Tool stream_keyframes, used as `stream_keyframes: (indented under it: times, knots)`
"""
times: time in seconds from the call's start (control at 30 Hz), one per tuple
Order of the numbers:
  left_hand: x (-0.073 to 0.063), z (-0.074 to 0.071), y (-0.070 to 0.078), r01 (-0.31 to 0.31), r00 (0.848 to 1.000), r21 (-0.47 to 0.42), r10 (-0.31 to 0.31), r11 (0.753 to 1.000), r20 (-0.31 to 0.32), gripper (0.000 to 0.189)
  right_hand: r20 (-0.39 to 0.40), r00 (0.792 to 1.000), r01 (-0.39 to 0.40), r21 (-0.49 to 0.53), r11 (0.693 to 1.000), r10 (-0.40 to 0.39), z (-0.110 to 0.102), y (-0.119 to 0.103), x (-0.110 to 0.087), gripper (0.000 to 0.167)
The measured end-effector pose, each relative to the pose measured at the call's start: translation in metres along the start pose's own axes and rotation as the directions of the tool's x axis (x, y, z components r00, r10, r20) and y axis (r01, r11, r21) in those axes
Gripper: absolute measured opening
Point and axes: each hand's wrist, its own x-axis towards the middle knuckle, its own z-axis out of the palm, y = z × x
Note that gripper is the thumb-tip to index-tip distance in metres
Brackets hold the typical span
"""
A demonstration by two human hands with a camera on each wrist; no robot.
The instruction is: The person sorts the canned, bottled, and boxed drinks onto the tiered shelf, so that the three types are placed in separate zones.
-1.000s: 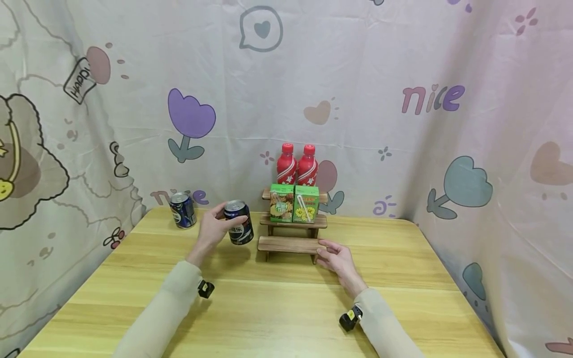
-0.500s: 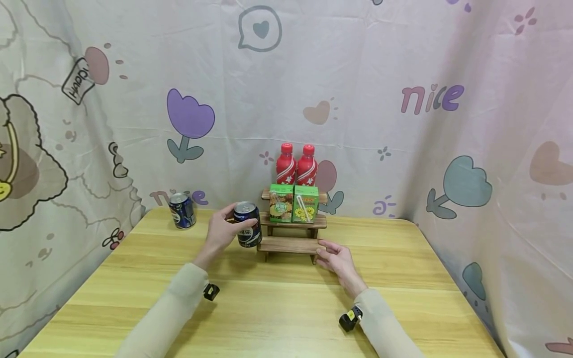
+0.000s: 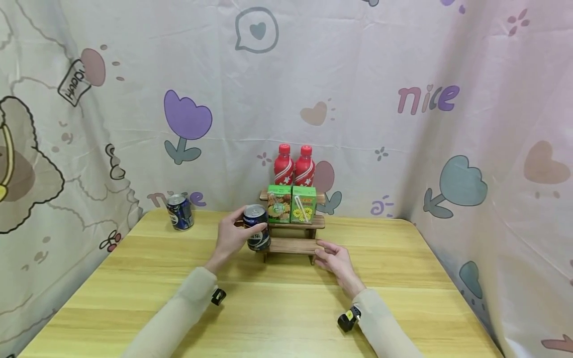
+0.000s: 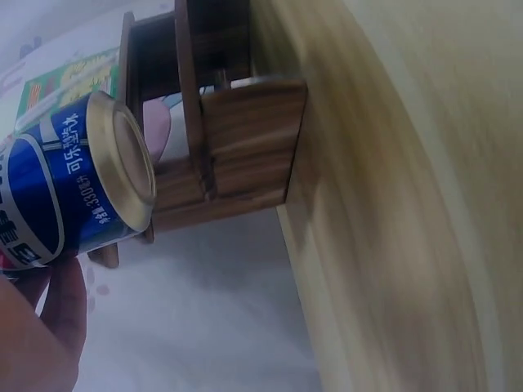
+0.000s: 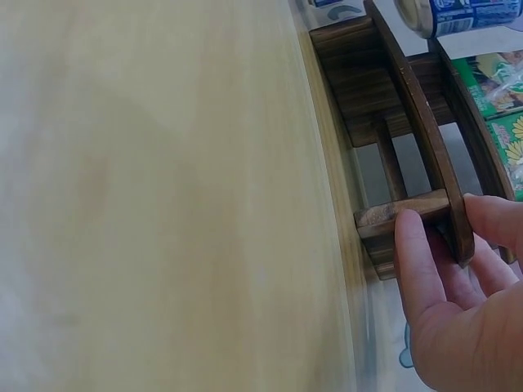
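My left hand point(image 3: 233, 237) grips a dark blue cola can point(image 3: 257, 228) from its left side, thumb across the front. The can is held upright, in front of the left end of the bottom step of a small wooden tiered stand point(image 3: 293, 244). In the left wrist view the can's metal base point(image 4: 131, 167) shows, clear of the wood. My right hand point(image 3: 336, 263) holds the right end of that bottom step; in the right wrist view, fingers point(image 5: 421, 261) lie against the stand's leg and the thumb is by the plank.
Two green drink boxes point(image 3: 292, 205) stand on the middle step. Behind them, two red bottles point(image 3: 294, 166) stand on the top step. Another blue can point(image 3: 180, 213) is at the table's back left. A printed curtain point(image 3: 358, 64) hangs behind the wooden table point(image 3: 286, 313).
My left hand has carried the can to the right, from beside the stand to the bottom step's left end. The right hand has stayed on the stand.
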Motion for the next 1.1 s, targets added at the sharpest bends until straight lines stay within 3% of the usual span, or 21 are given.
stream_keyframes:
  times: [0.47, 0.63, 1.1]
  knots:
    - [-0.003, 0.031, -0.005, -0.097, 0.995, -0.028, 0.097, 0.995, -0.010, 0.060, -0.018, 1.000, -0.005, 0.015, 1.000, 0.005, 0.001, -0.004, 0.000, 0.041]
    - [-0.004, 0.040, -0.005, -0.093, 0.996, -0.053, 0.093, 0.994, -0.003, 0.058, -0.017, 1.000, -0.008, 0.016, 1.000, 0.009, 0.002, -0.003, 0.001, 0.042]
    - [-0.009, 0.065, 0.004, -0.105, 0.990, -0.046, 0.108, 0.993, 0.094, 0.068, -0.003, 1.000, 0.005, 0.011, 1.000, -0.005, 0.000, -0.001, -0.002, 0.042]
